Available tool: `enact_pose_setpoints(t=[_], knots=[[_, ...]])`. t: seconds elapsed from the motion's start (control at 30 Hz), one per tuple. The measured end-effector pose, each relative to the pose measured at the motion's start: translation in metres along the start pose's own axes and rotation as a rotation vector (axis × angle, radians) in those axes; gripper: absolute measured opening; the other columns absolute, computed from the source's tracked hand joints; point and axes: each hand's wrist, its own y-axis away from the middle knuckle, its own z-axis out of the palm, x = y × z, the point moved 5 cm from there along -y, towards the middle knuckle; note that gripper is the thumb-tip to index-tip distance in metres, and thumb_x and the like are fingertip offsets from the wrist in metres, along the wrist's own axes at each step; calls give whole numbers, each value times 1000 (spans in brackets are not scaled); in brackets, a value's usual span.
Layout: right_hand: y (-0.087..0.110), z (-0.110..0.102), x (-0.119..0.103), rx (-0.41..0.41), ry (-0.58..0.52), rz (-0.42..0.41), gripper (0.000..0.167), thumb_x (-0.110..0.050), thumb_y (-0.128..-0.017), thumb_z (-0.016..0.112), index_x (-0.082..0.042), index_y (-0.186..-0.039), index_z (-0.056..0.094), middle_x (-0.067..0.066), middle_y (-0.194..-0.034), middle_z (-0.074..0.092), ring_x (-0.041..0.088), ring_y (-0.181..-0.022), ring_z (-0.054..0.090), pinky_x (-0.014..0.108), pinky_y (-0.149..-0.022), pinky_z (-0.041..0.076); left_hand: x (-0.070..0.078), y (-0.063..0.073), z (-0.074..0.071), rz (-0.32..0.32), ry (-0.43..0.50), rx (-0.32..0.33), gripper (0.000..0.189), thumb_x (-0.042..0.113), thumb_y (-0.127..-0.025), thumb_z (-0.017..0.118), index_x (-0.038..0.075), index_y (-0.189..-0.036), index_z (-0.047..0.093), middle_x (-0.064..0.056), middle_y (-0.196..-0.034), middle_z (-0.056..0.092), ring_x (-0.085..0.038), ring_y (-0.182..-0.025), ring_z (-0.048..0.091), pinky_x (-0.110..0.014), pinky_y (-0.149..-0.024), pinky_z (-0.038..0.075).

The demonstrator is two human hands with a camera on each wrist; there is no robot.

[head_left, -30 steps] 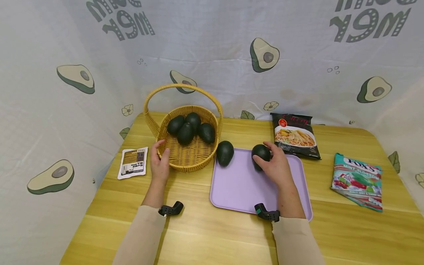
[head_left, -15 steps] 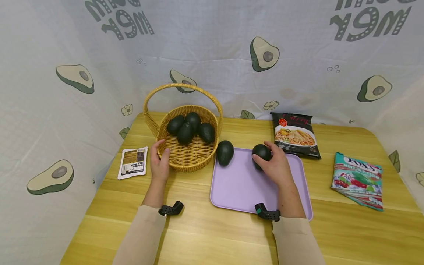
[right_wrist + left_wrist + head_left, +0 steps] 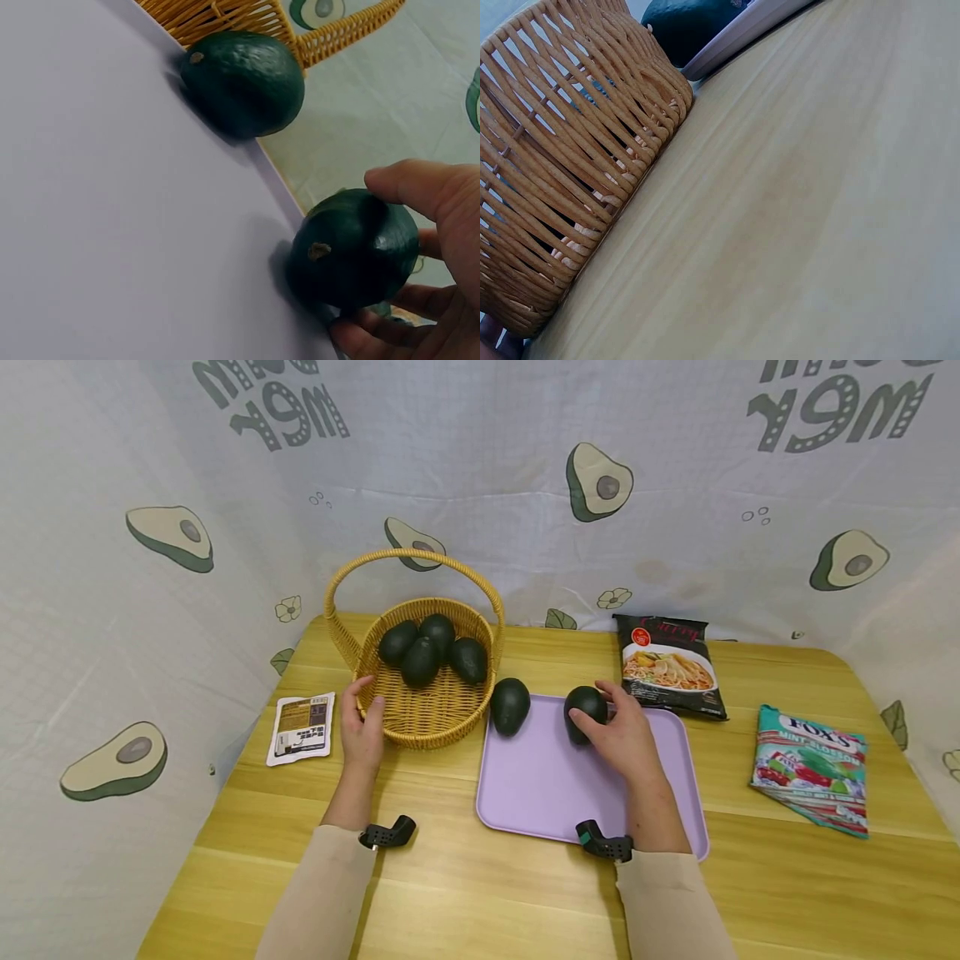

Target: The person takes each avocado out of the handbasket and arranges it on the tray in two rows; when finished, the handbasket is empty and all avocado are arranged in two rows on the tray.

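Note:
In the head view my right hand grips a dark green avocado between thumb and fingers, close over the far part of the lilac tray. The right wrist view shows the same avocado with its stem end toward the camera. Another avocado lies at the tray's far left corner, beside the yellow wicker basket. My left hand holds the basket's near left rim, thumb and forefinger at the edge. Several avocados sit in the basket's far half. Most left-hand fingers are hidden in the left wrist view.
A black noodle packet lies behind the tray's right corner. Farther right is a teal candy bag. A small white-edged sachet lies left of the basket. A printed curtain hangs behind the wooden table.
My right hand and its avocado have shifted slightly left, and the avocado has tipped a little. The left hand, basket and other things have stayed where they were.

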Motion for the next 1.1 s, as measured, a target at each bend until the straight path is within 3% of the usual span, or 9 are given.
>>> enact_pose_setpoints(t=[0.4,0.67,0.83,0.97,1.1], knots=[[3,-7,-2,21,0,-15,74,-36,-94,70,-10,-156,39,26,-153,43,44,-128,52,59,-105,43,0,1,0,-27,1,1,38,5,-98,52,-3,-135,52,-20,-146,44,-27,-147,31,-44,-124,16],[17,-13,-39,93,6,-108,68,-33,-94,72,-11,-153,45,22,-153,44,43,-137,47,63,-108,41,-1,1,-2,-39,-12,13,36,5,-99,53,-1,-135,53,-18,-145,46,-26,-147,33,-44,-124,17],[27,4,-71,101,-2,-277,63,-26,-91,77,-9,-146,53,19,-144,53,38,-130,52,59,-106,43,-1,1,-2,-43,-30,8,37,8,-99,52,1,-136,52,-16,-146,46,-24,-148,32,-43,-124,17],[37,25,-96,52,-39,-381,61,-26,-90,79,-9,-144,55,17,-140,56,35,-127,54,55,-105,46,-2,1,-2,-46,-42,1,38,9,-99,52,1,-137,52,-17,-146,45,-25,-148,32,-43,-124,17],[38,50,-118,-28,-108,-434,58,-27,-91,78,-9,-142,57,15,-137,58,34,-123,58,50,-104,49,-2,0,-2,-51,-44,2,38,9,-100,53,2,-137,52,-16,-146,45,-25,-148,32,-44,-124,17]])
